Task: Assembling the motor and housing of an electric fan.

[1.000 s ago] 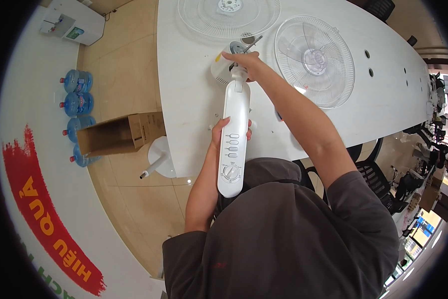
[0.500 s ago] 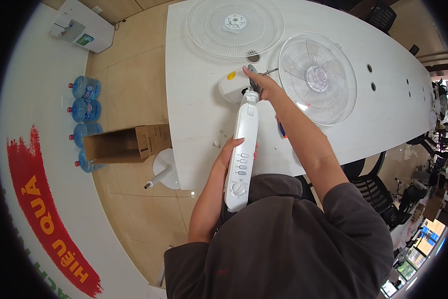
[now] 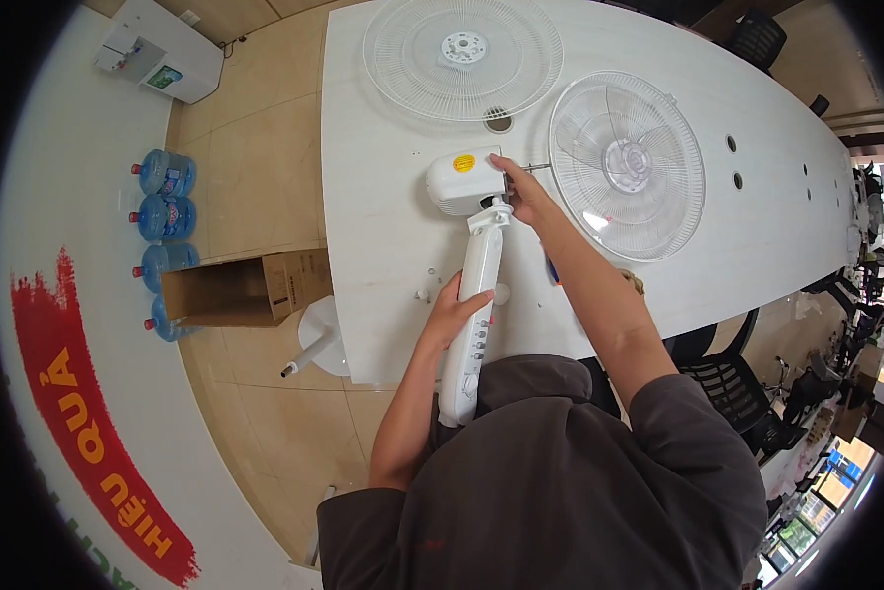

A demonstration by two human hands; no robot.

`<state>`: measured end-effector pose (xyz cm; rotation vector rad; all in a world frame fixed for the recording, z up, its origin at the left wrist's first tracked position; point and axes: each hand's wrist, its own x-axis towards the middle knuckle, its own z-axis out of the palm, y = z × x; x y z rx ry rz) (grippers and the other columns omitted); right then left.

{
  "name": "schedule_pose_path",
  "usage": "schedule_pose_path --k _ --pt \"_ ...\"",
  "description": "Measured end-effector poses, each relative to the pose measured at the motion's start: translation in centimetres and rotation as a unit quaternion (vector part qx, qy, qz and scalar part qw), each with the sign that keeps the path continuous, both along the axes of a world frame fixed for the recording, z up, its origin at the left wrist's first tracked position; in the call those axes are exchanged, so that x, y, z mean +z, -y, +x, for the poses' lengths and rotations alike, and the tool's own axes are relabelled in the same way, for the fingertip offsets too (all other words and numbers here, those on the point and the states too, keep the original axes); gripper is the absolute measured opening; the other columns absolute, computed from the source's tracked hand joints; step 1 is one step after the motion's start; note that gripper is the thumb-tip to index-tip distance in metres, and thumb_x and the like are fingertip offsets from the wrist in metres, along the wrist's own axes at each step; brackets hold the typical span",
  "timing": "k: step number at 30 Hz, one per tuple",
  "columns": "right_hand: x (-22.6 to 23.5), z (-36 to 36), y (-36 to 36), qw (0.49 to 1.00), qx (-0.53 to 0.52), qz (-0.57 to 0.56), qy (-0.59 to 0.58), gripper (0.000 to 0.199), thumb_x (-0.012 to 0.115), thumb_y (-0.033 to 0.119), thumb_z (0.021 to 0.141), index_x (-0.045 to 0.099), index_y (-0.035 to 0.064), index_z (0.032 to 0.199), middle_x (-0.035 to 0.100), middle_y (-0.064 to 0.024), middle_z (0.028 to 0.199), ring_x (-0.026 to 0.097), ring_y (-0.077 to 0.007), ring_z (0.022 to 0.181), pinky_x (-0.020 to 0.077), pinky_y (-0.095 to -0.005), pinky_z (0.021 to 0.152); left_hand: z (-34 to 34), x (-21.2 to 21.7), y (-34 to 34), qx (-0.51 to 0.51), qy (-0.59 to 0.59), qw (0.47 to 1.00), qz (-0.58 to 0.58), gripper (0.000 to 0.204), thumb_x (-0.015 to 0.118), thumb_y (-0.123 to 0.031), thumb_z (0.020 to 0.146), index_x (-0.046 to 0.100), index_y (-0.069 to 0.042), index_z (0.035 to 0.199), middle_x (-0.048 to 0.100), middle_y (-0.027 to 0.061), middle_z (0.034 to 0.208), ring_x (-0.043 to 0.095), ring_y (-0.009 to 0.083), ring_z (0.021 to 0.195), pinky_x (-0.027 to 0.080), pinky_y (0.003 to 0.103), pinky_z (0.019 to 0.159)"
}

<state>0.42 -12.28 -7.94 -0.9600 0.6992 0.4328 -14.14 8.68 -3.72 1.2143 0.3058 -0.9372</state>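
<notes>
A long white surface (image 3: 383, 226) is seen running from near to far. On its far part two round fan grilles are laid flat: a bare grille (image 3: 461, 57) at the far left and a grille with blades (image 3: 627, 163) to the right. A white fan body (image 3: 473, 295) is held lengthwise over the near edge, its motor housing (image 3: 461, 182) resting on the surface. The control column is gripped by the left hand (image 3: 454, 313), fingers wrapped around it. The right hand (image 3: 522, 193) is closed at the housing's right side, apparently about the shaft; the contact is hidden. A cardboard box (image 3: 235, 290), a round base (image 3: 322, 339) and water bottles (image 3: 164, 202) are noted on the floor, left.
</notes>
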Motion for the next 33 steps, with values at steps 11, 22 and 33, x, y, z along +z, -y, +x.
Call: schedule_pose_path --k 11,22,33 --pt "-0.8 0.1 0.3 1.000 0.026 -0.008 -0.001 0.061 0.076 0.048 0.081 0.056 0.0162 0.129 0.057 -0.0099 0.115 0.051 -0.0243 0.105 0.0432 -0.0400 0.093 0.3 -0.3 0.1 -0.016 0.053 0.997 0.060 0.064 0.075 -0.015 0.085 0.046 -0.001 0.140 0.065 0.0118 0.106 0.066 0.0174 0.077 0.058 0.034 0.069" --pt "-2.9 -1.6 1.2 0.999 0.022 -0.020 0.039 0.063 0.079 0.032 0.078 0.048 0.0145 0.129 0.057 -0.0062 0.114 0.054 -0.0221 0.103 0.0456 -0.0388 0.088 -0.9 -2.8 -0.2 -0.020 0.096 0.991 0.088 0.067 0.075 -0.016 0.083 0.046 0.000 0.141 0.067 0.0126 0.104 0.067 0.0159 0.083 0.056 0.032 0.070" --pt "-1.0 -1.1 0.8 0.991 0.036 -0.118 0.055 0.087 0.086 0.030 0.072 0.038 0.0022 0.140 0.059 -0.0133 0.118 0.061 -0.0220 0.102 0.0520 -0.0350 0.083 0.2 -1.5 0.0 0.017 0.007 1.000 0.006 0.061 0.076 -0.015 0.084 0.049 0.001 0.136 0.065 0.0135 0.109 0.067 0.0190 0.079 0.058 0.034 0.068"
